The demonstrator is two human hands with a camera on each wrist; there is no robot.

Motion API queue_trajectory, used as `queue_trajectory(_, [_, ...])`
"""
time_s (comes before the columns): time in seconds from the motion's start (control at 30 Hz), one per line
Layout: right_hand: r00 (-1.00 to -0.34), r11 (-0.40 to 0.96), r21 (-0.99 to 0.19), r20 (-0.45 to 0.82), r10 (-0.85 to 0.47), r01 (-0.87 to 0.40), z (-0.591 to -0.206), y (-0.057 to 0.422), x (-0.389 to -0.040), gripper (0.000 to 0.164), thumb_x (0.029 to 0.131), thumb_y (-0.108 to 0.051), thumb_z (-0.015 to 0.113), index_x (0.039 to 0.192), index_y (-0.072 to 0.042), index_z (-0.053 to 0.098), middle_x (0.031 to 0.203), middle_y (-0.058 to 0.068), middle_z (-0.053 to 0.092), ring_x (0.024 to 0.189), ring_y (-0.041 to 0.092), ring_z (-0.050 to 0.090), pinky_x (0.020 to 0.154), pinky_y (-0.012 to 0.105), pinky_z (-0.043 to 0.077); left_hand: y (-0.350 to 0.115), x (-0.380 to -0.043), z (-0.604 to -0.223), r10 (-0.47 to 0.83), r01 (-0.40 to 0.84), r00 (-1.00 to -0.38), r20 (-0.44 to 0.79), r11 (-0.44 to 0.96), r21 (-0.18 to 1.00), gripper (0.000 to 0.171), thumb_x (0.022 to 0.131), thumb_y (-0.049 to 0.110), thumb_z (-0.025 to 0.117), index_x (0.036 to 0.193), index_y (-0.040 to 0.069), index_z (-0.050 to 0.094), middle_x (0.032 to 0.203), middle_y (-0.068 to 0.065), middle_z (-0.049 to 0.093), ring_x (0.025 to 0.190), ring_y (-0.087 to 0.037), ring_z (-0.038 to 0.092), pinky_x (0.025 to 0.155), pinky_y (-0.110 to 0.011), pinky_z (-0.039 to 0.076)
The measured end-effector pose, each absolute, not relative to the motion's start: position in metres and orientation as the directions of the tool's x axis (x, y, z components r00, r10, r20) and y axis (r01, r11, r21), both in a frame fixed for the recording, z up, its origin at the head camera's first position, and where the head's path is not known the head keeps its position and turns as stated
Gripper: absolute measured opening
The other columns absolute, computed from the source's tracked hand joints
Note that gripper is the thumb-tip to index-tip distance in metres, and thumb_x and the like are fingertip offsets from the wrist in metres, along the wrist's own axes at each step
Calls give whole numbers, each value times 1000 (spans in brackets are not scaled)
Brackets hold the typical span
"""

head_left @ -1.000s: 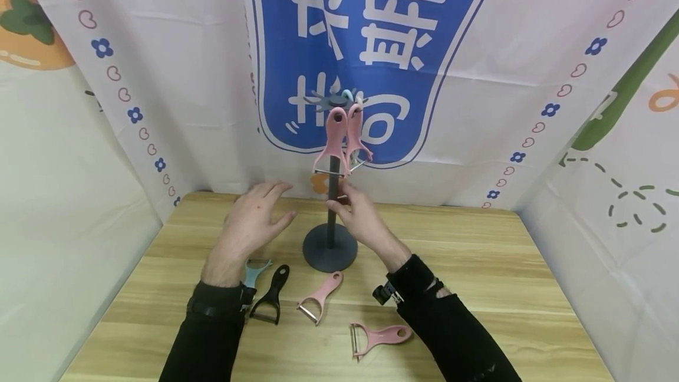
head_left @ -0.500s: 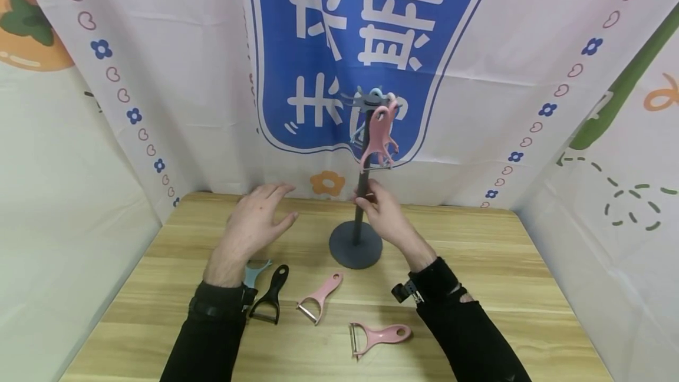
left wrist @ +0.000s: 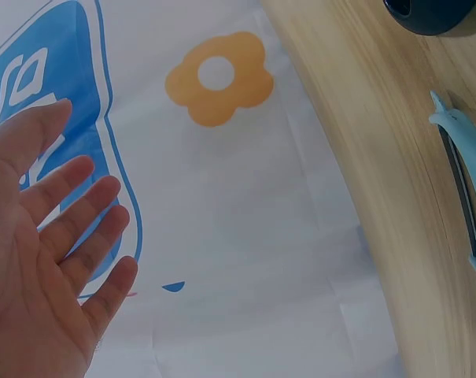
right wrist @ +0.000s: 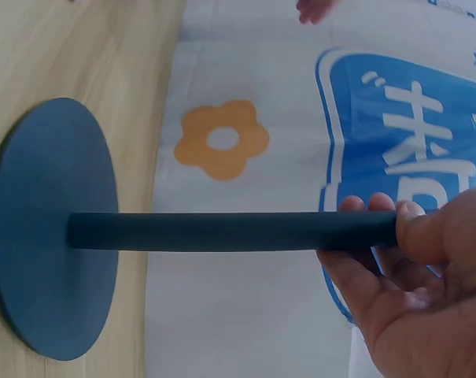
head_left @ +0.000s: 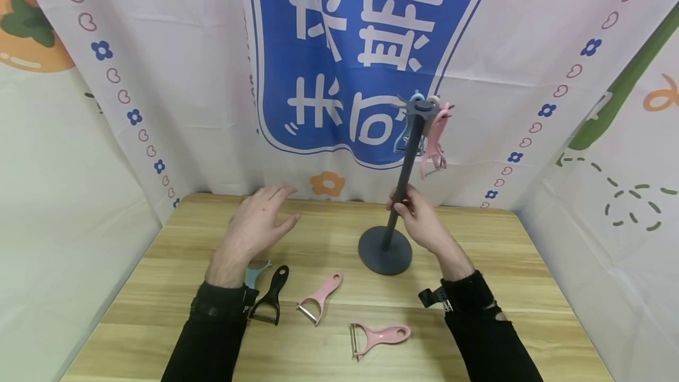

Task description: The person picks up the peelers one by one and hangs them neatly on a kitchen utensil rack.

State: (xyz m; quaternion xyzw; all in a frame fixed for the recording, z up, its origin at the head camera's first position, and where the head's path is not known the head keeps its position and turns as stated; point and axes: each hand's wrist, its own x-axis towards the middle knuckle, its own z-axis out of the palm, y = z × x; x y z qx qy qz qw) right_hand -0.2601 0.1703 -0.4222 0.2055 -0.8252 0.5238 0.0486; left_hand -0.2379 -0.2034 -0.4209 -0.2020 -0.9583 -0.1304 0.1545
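My right hand (head_left: 424, 223) grips the pole (head_left: 405, 175) of a dark grey hook stand, thumb and fingers wrapped around it. The pole leans to the right in the head view; its round base (right wrist: 53, 236) shows in the right wrist view. Hanging from the top hooks are a pink peeler (head_left: 436, 137) and a blue peeler (head_left: 403, 136), with another handle partly hidden between them. My left hand (head_left: 253, 223) is held out above the table's left side, fingers loosely extended and holding nothing. Partly behind the left wrist lies a light blue peeler (head_left: 256, 273).
On the wooden table (head_left: 477, 252) lie a black peeler (head_left: 274, 293), a pink peeler (head_left: 321, 297) and, nearer the front, a second pink peeler (head_left: 381, 335). A printed cloth (head_left: 212, 105) hangs along the table's back edge, with more cloth at both sides.
My right hand has moved the stand to the right, and its top has turned so the hanging peelers face differently. The left hand has barely moved.
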Motion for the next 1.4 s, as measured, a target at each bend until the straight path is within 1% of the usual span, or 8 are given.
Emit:
queue_trajectory(0.2, [-910, 378, -841, 282, -303, -386, -420, 191, -254, 19, 105, 5, 49, 122, 0, 56, 113, 22, 66, 108, 32, 68, 98, 49, 54, -201, -238, -422, 353, 433, -869, 348, 882, 187, 64, 97, 46, 68, 149, 13, 52, 149, -12, 55, 135, -33, 51, 110, -58, 42])
queue_trajectory(0.43, [-921, 344, -871, 255, -293, -350, -422, 208, -252, 20, 105, 5, 48, 125, 7, 54, 116, 24, 65, 112, 35, 67, 104, 46, 51, -197, -238, -423, 357, 433, -873, 333, 881, 191, 64, 97, 47, 68, 150, 14, 52, 149, -11, 55, 135, -32, 51, 110, -59, 41])
queue_trajectory(0.73, [-921, 347, -867, 265, -288, -358, -428, 210, -251, 22, 106, 2, 48, 128, 5, 54, 118, 22, 65, 114, 33, 67, 103, 46, 51, -184, -235, -424, 377, 448, -871, 313, 873, 194, 64, 95, 46, 70, 149, 16, 53, 149, -7, 56, 137, -29, 50, 112, -56, 40])
queue_trajectory(0.83, [-919, 336, -866, 285, -273, -369, -426, 208, -246, 24, 106, 2, 48, 129, 5, 55, 117, 24, 66, 114, 35, 67, 103, 45, 51, -176, -234, -424, 395, 460, -866, 306, 869, 180, 65, 95, 47, 70, 149, 15, 54, 148, -7, 57, 136, -29, 51, 113, -54, 40])
queue_trajectory(0.97, [-911, 309, -866, 321, -257, -393, -416, 206, -234, 28, 106, 3, 51, 133, 4, 57, 118, 27, 66, 113, 38, 66, 102, 42, 52, -165, -230, -422, 428, 490, -853, 300, 855, 172, 65, 95, 48, 69, 149, 15, 54, 146, -6, 58, 133, -29, 53, 110, -53, 43])
queue_trajectory(1.1, [-912, 309, -863, 340, -228, -399, -414, 206, -230, 31, 103, -1, 58, 134, 2, 59, 119, 25, 67, 113, 36, 66, 99, 37, 54, -154, -226, -421, 468, 532, -826, 313, 831, 160, 62, 95, 46, 71, 147, 18, 56, 145, -3, 59, 130, -26, 56, 106, -50, 47])
queue_trajectory(1.23, [-928, 305, -879, 320, -192, -366, -416, 207, -231, 34, 100, -3, 65, 133, 0, 61, 120, 23, 68, 114, 37, 65, 95, 37, 57, -142, -221, -421, 520, 584, -790, 325, 799, 140, 59, 94, 44, 73, 145, 18, 58, 143, -3, 60, 127, -25, 58, 103, -47, 50])
queue_trajectory(1.4, [-938, 318, -885, 300, -173, -341, -417, 206, -231, 34, 99, -5, 67, 132, 0, 61, 121, 22, 68, 114, 35, 66, 93, 39, 58, -127, -212, -421, 574, 626, -762, 299, 772, 114, 58, 93, 45, 74, 144, 21, 59, 140, 0, 62, 124, -21, 60, 101, -43, 52])
